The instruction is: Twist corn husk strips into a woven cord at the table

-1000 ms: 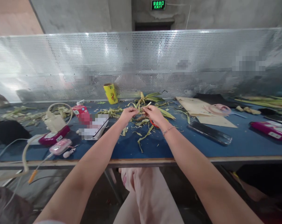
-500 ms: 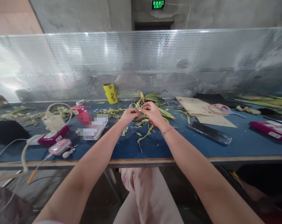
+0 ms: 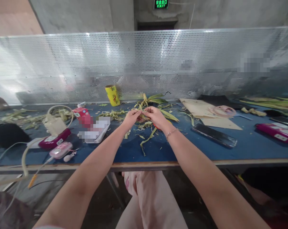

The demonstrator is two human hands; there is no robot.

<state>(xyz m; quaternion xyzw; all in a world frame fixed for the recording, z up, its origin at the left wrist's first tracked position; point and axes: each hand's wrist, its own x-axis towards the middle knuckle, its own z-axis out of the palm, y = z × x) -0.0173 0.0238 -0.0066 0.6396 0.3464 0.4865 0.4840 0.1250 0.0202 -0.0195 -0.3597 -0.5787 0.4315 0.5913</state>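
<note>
Over the middle of the blue table, my left hand and my right hand meet almost fingertip to fingertip. The fingers of both are pinched together on a pale green plant strip, mostly hidden by them. Just behind lies a bundle of long green leaves with a pale stem end. Loose shreds and a curled strip are scattered below my hands. A red and yellow object, partly covered by my right wrist, lies under it.
Left stand a yellow roll, a red drink carton, a white phone-like item and a pink device with cables. Right lie a black phone, brown cardboard and a purple device. A perforated metal panel closes the back.
My right hand has come down slightly, its fingertips now nearer to my left fingertips. My left fingers have curled in more. Things on the table stay where they were.
</note>
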